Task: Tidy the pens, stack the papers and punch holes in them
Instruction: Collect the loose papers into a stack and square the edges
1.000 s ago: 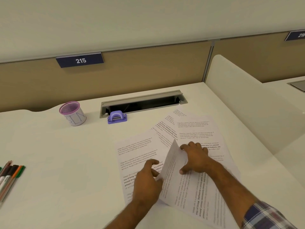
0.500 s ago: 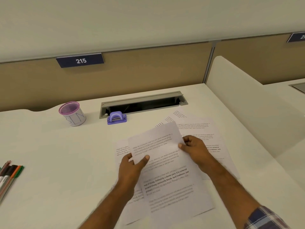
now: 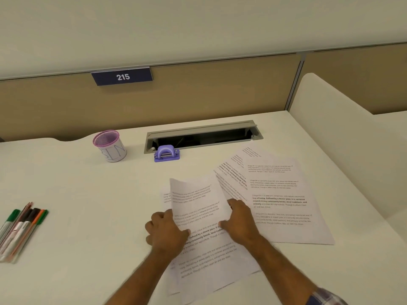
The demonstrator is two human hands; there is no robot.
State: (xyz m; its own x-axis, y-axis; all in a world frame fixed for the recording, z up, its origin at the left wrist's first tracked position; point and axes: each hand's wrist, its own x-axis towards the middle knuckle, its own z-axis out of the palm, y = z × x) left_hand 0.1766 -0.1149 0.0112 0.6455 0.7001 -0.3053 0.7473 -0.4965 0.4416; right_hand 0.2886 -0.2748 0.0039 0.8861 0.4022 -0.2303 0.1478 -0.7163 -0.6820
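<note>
So the top sheet (image 3: 198,208) sits near the middle of the white desk (image 3: 77,194), its far end curling up off the sheets under it. The left hand (image 3: 166,231) grips its left edge, thumb on top of the print and fingers curled under the paper. The right hand (image 3: 239,219) is at the sheet's right edge, thumb against the page, fingers bent over toward the next sheets; can't really tell if it's pinching that edge or just pressing on it.

Just right of the hands, the other papers (image 3: 279,194) lie fanned out flat on the desk, overlapping each other at different angles, nowhere near squared up.

The purple hole punch (image 3: 166,153) is further back, right against the front lip of the grey cable slot (image 3: 202,135), well apart from the paper. Left of it stands the pink mesh pen cup (image 3: 109,145), upright. The pens (image 3: 21,230) are way off at the left edge of the desk, lying in a loose bunch, pretty much parallel, green and orange caps showing.

Behind it all there's a tan partition (image 3: 198,95) with a blue 215 tag (image 3: 122,76).
</note>
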